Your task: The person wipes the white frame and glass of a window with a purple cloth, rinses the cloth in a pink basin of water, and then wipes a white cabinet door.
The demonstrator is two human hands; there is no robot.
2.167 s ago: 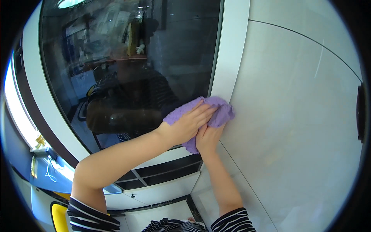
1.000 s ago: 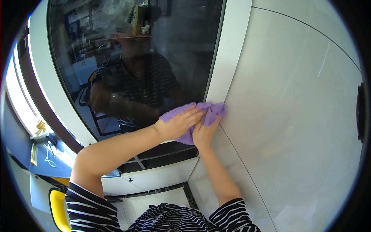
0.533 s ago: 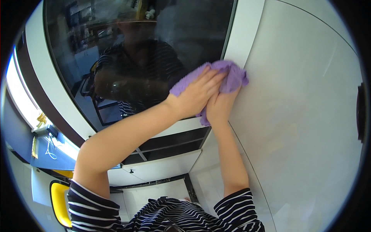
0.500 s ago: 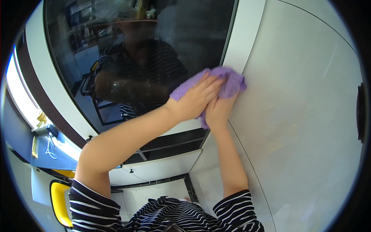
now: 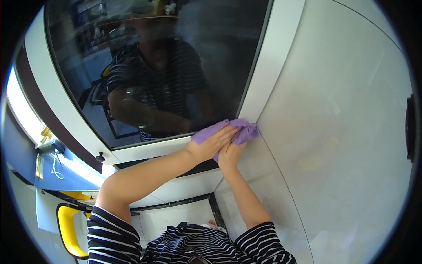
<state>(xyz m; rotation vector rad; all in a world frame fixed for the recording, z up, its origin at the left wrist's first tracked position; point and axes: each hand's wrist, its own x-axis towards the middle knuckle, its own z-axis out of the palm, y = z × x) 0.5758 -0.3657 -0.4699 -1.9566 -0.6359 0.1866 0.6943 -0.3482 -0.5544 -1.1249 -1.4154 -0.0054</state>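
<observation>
My left hand [image 5: 211,144] lies flat over a purple cloth [image 5: 247,133] at the lower right corner of a white door frame [image 5: 273,61] around dark glass [image 5: 224,48]. My right hand [image 5: 230,155] touches the cloth just beside it, fingertips hidden. My striped shirt [image 5: 189,242] is reflected in the glass. A black knob [image 5: 100,157] sits at the door frame's lower left corner; a yellow chair [image 5: 67,229] stands below the blue desk [image 5: 55,172].

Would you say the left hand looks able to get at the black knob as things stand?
Probably yes: the black knob shows uncovered on the white frame, with nothing visible blocking it, but the left hand would first have to leave the purple cloth.
</observation>
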